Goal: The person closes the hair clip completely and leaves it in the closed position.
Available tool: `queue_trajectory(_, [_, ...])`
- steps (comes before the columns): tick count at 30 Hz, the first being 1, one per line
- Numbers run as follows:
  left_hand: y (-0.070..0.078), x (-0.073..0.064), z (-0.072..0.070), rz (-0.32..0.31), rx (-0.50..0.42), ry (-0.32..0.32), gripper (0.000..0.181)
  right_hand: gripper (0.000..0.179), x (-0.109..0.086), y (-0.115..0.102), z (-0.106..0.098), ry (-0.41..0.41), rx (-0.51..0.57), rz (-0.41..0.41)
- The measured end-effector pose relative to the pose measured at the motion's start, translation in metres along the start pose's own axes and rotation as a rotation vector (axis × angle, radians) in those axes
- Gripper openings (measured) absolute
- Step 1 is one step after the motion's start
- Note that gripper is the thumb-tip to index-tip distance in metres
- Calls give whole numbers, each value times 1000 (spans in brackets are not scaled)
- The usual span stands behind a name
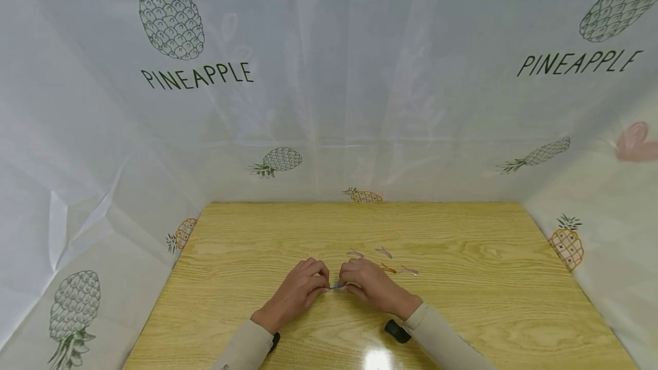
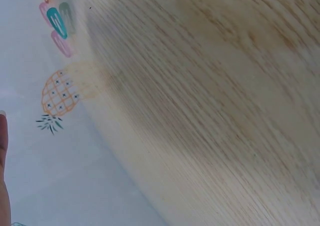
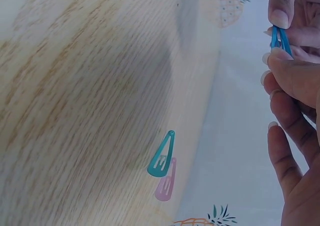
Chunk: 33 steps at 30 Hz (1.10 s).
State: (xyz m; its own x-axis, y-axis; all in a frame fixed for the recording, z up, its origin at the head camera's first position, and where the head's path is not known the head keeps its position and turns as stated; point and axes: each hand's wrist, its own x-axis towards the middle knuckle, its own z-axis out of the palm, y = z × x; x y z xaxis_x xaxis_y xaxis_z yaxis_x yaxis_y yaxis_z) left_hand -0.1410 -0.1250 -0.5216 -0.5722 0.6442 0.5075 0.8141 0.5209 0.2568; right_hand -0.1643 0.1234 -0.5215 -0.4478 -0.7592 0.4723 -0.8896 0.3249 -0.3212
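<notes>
A small blue snap hair clip (image 3: 281,40) is held between both hands, off the tabletop. My left hand (image 1: 305,284) pinches one end of it between thumb and finger. The other end is pinched by my right hand (image 1: 373,284), whose remaining fingers (image 3: 286,158) spread loosely in the right wrist view. On the table beyond the right hand lie several more hair clips, among them an orange-brown clip (image 1: 388,269). The right wrist view shows a teal clip (image 3: 161,158) next to a pink clip (image 3: 166,187). The left wrist view catches only a sliver of the left hand (image 2: 4,176).
The wood-grain table (image 1: 247,238) is enclosed by a pale sheet (image 1: 329,101) printed with pineapples, at the back and sides. Near the right sleeve is a black object (image 1: 397,331). Light glares off the front of the tabletop.
</notes>
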Motion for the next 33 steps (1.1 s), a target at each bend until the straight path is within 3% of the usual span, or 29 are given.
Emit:
queue_trajectory(26, [2, -2, -1, 50, 4, 13, 12, 19, 0, -3, -5, -5, 39, -50])
queue_trajectory(33, [2, -2, -1, 66, -10, 23, 12, 15, 0, -4, -7, -39, 49, -43])
